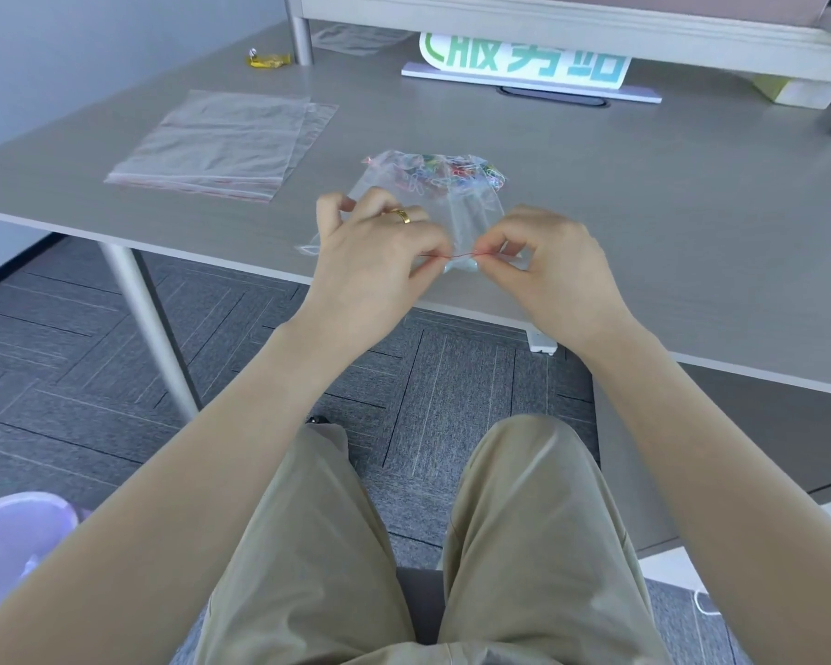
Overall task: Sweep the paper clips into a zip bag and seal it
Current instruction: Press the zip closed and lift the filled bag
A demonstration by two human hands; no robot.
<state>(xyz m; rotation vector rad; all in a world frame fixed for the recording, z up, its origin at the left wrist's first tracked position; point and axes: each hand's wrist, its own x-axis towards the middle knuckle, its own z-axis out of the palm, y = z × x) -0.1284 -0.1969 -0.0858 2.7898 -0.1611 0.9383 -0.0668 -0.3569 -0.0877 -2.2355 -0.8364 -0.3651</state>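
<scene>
Head view, two hands (380, 252) (552, 261), one zip bag (466, 213)

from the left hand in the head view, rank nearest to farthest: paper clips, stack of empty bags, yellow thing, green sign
From the left hand:
1. paper clips, just ahead, inside the held bag
2. stack of empty bags, ahead-left
3. green sign, far, ahead-right
4. yellow thing, far-left corner

The last two are close.

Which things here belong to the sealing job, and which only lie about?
In use: zip bag, paper clips inside it, left hand and right hand pinching its red strip.

Lying about: spare bags, yellow object, green sign.
</scene>
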